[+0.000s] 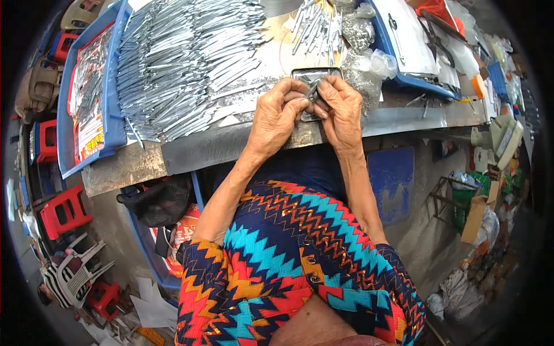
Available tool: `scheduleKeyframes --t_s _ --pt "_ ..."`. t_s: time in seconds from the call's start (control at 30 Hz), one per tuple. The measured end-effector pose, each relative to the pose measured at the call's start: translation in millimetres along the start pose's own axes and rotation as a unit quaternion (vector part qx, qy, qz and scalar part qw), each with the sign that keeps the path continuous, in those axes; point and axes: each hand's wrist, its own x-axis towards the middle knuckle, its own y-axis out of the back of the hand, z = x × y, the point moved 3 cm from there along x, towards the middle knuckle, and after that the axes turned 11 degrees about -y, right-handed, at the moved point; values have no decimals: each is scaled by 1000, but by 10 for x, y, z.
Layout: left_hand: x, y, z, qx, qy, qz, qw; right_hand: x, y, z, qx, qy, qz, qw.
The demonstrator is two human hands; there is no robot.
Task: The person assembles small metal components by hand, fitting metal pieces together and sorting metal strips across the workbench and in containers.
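Note:
Close together above the table's front edge, my left hand (278, 115) and my right hand (343, 113) are both closed, fingertips almost meeting. Between them is a small grey metal piece (313, 90), pinched from both sides; its exact kind is too small to tell. Beneath the fingers lies a small dark-rimmed tray (317, 71), its contents mostly hidden by my hands. To the left, a broad heap of thin grey metal strips (190, 63) covers the table. A smaller loose pile of similar strips (316, 29) lies just beyond the tray.
Clear plastic bags of small metal parts (359, 66) sit right of my right hand. A blue tray (424, 83) with white sheets and tools stands at the right, another blue tray (118, 109) at the left. Under the table is a blue crate (167, 279); red stools (64, 212) stand further left.

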Motion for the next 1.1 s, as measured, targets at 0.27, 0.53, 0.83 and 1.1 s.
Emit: scheduleKeyframes --t_s 0.27,0.53,0.83,1.1 --pt "-8 0 56 -54 5 29 998 -61 -105 -67 -56 61 -1 997" --pt "-15 291 116 125 -47 60 989 77 -153 11 -192 63 45 978" --pt "194 655 163 632 -186 33 752 81 271 -376 -560 150 158 800" --pt "356 506 150 645 -218 19 732 29 184 -369 -582 194 146 776"
